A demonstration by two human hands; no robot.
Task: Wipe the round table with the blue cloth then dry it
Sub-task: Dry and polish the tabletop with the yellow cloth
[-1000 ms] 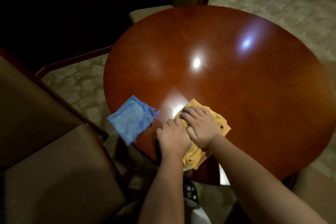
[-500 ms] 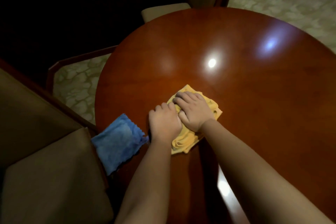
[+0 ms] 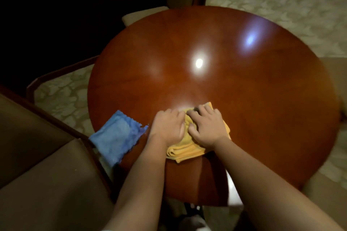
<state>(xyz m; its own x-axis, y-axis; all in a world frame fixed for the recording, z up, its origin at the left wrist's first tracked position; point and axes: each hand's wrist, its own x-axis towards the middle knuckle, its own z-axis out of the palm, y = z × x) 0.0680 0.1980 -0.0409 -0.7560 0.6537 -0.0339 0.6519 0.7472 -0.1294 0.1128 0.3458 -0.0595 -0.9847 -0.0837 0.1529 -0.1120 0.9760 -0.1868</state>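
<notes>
Drying step. Left hand (image 3: pixel 168 127) and right hand (image 3: pixel 207 127) press flat on the folded yellow cloth (image 3: pixel 185 151), near the round polished wooden table's (image 3: pixel 244 99) near-left edge. Crumpled blue cloth (image 3: pixel 117 137) overhangs that edge. Advise 2-handed overlapping strokes outward.

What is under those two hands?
A folded yellow cloth lies under the left hand and right hand, on the table. The tabletop beneath the cloth is covered.
</notes>
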